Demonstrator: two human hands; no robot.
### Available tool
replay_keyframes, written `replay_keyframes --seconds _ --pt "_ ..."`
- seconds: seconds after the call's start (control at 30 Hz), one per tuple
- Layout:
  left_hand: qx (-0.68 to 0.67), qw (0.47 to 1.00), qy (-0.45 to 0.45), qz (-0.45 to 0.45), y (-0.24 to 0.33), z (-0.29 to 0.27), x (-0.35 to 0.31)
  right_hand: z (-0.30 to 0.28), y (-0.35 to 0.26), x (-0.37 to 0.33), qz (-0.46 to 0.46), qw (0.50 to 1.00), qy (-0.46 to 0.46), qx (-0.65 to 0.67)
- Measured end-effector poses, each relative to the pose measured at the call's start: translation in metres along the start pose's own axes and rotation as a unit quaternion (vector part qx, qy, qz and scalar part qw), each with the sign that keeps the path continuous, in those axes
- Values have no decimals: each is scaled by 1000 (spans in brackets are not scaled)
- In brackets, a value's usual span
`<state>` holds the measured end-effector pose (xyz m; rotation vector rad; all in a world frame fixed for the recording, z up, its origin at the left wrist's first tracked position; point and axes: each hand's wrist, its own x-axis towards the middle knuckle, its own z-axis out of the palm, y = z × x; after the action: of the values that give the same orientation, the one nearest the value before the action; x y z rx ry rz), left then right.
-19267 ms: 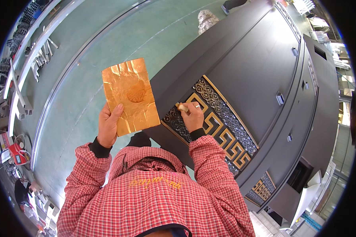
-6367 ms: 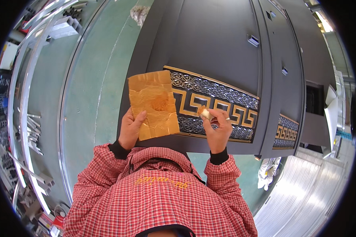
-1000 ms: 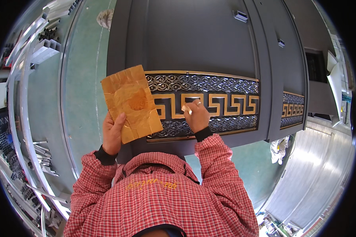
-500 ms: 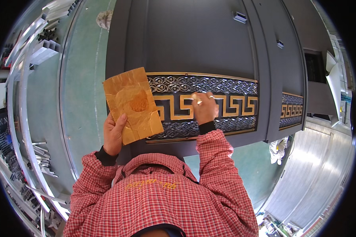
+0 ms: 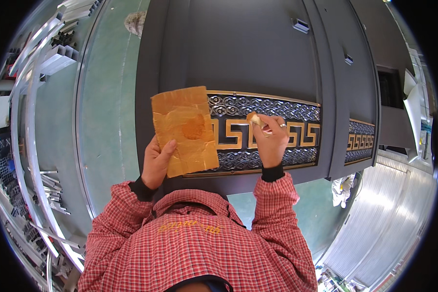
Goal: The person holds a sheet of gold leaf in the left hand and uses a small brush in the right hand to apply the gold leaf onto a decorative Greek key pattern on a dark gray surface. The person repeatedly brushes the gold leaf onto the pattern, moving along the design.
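Head view: left hand (image 5: 155, 163) grips lower edge of gold-smeared cardboard sheet (image 5: 184, 130), long axis upright, left of work. Right hand (image 5: 269, 141) pinches small pale wad (image 5: 254, 119) in closed fingertips, touching gold key-pattern band (image 5: 265, 134) on dark door panel (image 5: 248, 53). Band runs left-right; right hand nearer. Red checked sleeves below.

A gold-smeared cardboard sheet (image 5: 185, 130) is standing upright in the left hand (image 5: 156, 163) over the door's (image 5: 258, 58) left edge, while the right hand (image 5: 270, 141) is pinching a small pale swab (image 5: 254, 118) against the gold fret band (image 5: 267, 134).
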<state>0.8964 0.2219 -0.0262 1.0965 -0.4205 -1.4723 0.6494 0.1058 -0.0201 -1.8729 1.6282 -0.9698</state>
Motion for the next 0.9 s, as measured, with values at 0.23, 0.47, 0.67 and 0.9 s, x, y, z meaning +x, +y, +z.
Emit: replay_keyframes --seconds 0.23,0.47,0.67,0.9 --pt "-2 999 -28 -19 -4 12 3 -1 -76 -12 -122 987 -95 46" --pt "6 999 -30 -25 -4 15 0 -4 -81 -11 -153 982 -102 -38" --pt "17 1000 -10 -12 -3 5 2 -9 -57 -8 -98 992 -46 -66" --pt "16 1000 19 6 3 -13 5 27 35 -20 25 995 -15 -93"
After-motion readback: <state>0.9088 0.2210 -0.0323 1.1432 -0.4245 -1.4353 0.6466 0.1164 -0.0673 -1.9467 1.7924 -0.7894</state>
